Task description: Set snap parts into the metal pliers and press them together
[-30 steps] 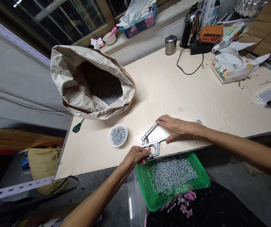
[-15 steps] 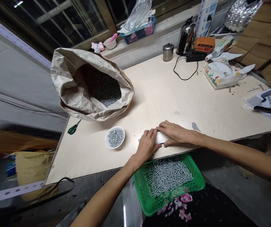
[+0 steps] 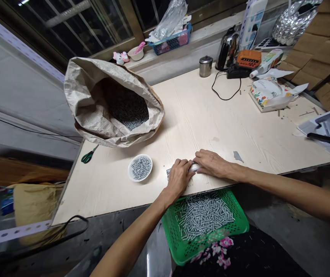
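A small whitish, shiny packet [image 3: 194, 167] lies at the table's front edge, mostly covered by my hands. My left hand [image 3: 179, 175] grips its left part, fingers bent over it; a short silvery end pokes out beyond them. From the other side my right hand [image 3: 211, 164] pinches the right part between thumb and fingers. What the packet contains, I cannot make out. A white bowl [image 3: 129, 173] full of small metal screw-like pieces [image 3: 142, 167] stands left of my hands. Below the table edge, a green basket [image 3: 170, 246] on my lap holds many similar pieces.
A large open sack [image 3: 78, 92] of metal pieces stands at the back left, near green-handled scissors [image 3: 87, 157]. A grey scrap [image 3: 238, 156] lies right of my hands. Farther back are a metal canister [image 3: 205, 66], a kettle [image 3: 227, 50], an orange battery [image 3: 248, 58] and a tissue pack [image 3: 269, 94].
The packet between my hands looks narrower, its flat white face now folded or rolled up. My fingers have shifted slightly along it. The bowl, sack and basket stay in place.
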A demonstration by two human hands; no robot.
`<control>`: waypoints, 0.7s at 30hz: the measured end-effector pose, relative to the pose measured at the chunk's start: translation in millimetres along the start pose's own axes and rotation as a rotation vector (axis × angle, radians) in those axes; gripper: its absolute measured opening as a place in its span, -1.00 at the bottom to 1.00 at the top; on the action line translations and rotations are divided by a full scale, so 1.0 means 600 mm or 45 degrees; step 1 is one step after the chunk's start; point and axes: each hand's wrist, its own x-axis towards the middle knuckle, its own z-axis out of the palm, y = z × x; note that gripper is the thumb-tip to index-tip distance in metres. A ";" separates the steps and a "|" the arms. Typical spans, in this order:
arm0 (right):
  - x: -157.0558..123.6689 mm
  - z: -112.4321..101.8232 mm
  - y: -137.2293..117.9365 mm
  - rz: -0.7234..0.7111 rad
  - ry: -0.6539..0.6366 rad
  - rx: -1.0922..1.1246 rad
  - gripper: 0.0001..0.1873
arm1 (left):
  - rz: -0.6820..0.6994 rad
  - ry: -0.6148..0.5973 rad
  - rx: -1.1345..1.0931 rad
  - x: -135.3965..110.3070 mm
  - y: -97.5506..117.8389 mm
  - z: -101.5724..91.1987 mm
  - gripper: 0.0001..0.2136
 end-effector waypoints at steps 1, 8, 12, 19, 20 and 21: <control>-0.004 -0.006 0.002 -0.022 0.016 0.016 -0.62 | -0.023 0.040 -0.015 -0.006 -0.004 -0.009 -0.66; -0.035 -0.029 -0.012 -0.003 0.118 0.199 -0.50 | -0.677 0.185 -0.081 -0.092 -0.037 -0.067 -0.63; -0.035 0.010 -0.038 0.004 0.105 0.165 -0.74 | -0.884 -0.135 -0.151 -0.103 -0.035 -0.051 -0.65; -0.012 0.042 -0.039 0.066 0.193 -0.035 -0.83 | -0.724 -0.343 0.046 -0.077 -0.041 -0.050 -0.81; -0.009 0.040 -0.034 0.072 0.207 -0.039 -0.81 | -0.655 -0.320 0.142 -0.082 -0.041 -0.056 -0.83; -0.007 0.038 -0.028 0.079 0.223 -0.036 -0.80 | -0.596 -0.296 0.226 -0.091 -0.039 -0.063 -0.84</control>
